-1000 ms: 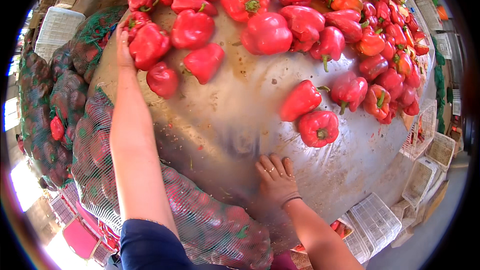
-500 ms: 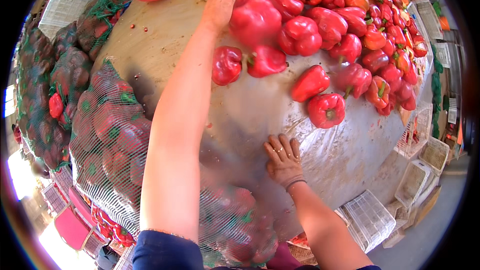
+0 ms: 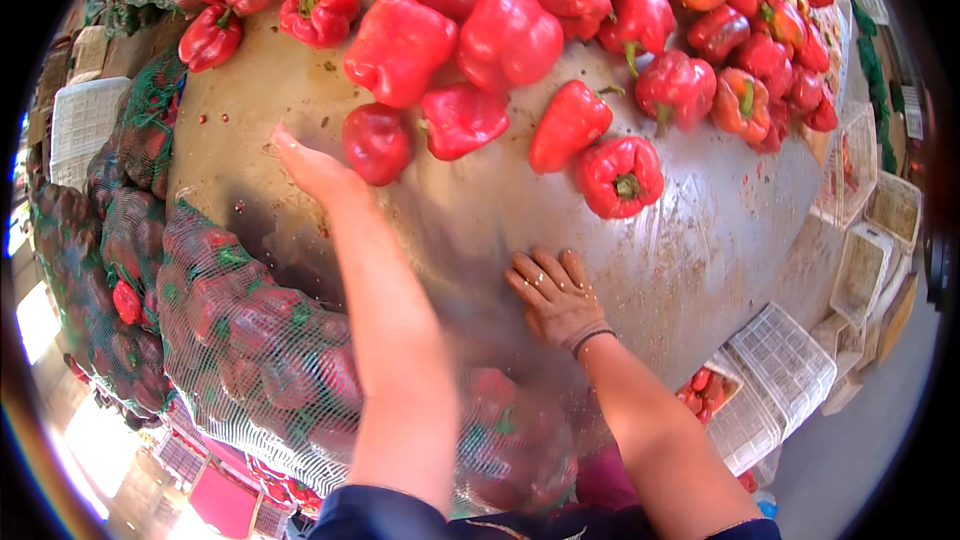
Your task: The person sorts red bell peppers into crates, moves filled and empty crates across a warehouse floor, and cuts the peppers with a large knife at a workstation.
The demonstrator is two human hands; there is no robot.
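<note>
The left hand (image 3: 316, 170) is open and stretched out, just beside a glossy, red, blocky bell pepper (image 3: 376, 145) lying on the shiny grey metal table (image 3: 710, 250); how its fingers spread, I cannot tell. The right hand (image 3: 557, 302) rests flat there, fingers slightly spread. Whether the white plastic-lattice crates (image 3: 783, 355) carry writing, I cannot tell.

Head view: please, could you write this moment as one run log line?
left hand: open, beside red pepper; right hand: palm down on table; other red peppers: loose on table; mesh sacks: filled, at left
</note>
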